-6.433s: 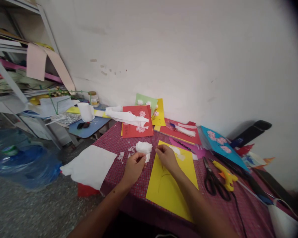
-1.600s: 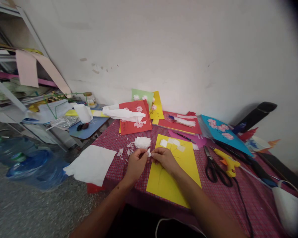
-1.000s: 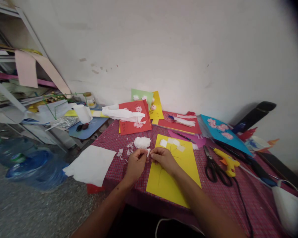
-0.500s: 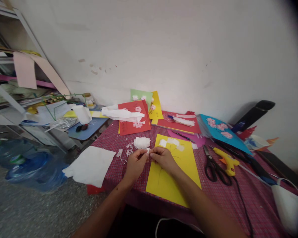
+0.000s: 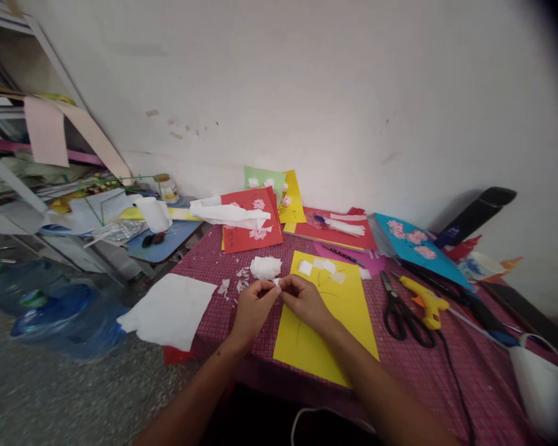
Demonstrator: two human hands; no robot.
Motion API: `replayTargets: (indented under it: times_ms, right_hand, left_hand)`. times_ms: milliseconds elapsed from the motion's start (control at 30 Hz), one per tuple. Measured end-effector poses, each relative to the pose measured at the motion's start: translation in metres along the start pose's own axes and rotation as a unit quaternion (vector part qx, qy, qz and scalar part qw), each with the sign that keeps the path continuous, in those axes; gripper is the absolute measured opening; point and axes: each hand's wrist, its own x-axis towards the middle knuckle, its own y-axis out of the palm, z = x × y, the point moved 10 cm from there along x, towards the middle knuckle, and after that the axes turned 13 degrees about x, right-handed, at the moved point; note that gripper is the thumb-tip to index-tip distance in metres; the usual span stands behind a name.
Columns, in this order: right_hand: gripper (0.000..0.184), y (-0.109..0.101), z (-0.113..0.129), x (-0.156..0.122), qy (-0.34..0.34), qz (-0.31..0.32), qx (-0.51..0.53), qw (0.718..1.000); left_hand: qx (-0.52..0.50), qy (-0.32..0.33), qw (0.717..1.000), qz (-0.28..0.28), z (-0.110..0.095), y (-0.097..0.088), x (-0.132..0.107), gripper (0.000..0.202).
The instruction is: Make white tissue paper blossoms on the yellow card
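My left hand (image 5: pixel 253 305) and my right hand (image 5: pixel 304 299) meet fingertip to fingertip over the left edge of a yellow card sheet (image 5: pixel 328 325). Together they pinch a small white tissue piece (image 5: pixel 276 282), mostly hidden by the fingers. A crumpled wad of white tissue (image 5: pixel 266 267) lies just beyond the hands, with tiny white scraps (image 5: pixel 235 285) to its left. Small white tissue squares (image 5: pixel 323 267) sit on the far end of the yellow sheet.
Black scissors (image 5: pixel 401 312) and a yellow glue gun (image 5: pixel 425 301) lie to the right on the red checked cloth (image 5: pixel 469 378). Red (image 5: pixel 251 226), blue (image 5: pixel 411 246) and other flower cards line the wall. A white sheet (image 5: pixel 170 308) overhangs the table's left edge. Shelves and water bottles stand left.
Over the last seconds my hands came together from apart and now both pinch the small tissue piece. More white squares lie on the yellow sheet than 6.4 s ago. Since half a second ago, little moved.
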Motion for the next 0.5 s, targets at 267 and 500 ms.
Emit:
replayTargets:
  times_ms: [267, 500]
  right_hand:
    - [0.005, 0.0032, 0.0021, -0.0012, -0.008, 0.018, -0.006, 1.0]
    - [0.011, -0.0053, -0.0014, 0.0006, 0.023, -0.014, -0.012, 1.0]
  left_hand:
    - [-0.017, 0.004, 1.0, 0.001, -0.0049, -0.0012, -0.0004, 0.022]
    - [-0.033, -0.013, 0.999, 0.004, -0.0013, 0.0004, -0.0009, 0.022]
